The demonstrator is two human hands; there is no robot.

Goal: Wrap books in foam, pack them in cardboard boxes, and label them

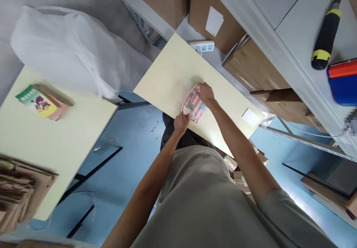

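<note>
A thin, flat sheet (195,105), printed with red and white stripes, a blue patch and a dark figure, is held just over the pale yellow table (164,73). My left hand (181,123) pinches its lower left corner near the table's front edge. The fingers of my right hand (205,92) are closed on its upper edge. Whether the sheet is paper or a plastic pouch I cannot tell. On the same table, a white card (250,117) lies to the right of my right forearm.
A power strip (202,46) and cardboard boxes (214,21) stand beyond the table. At upper right, a utility knife (325,35) lies on a grey shelf. The left table (83,129) bears a colourful packet (41,102) and stacked folded cardboard (25,192). A large white sack (69,47) stands behind it.
</note>
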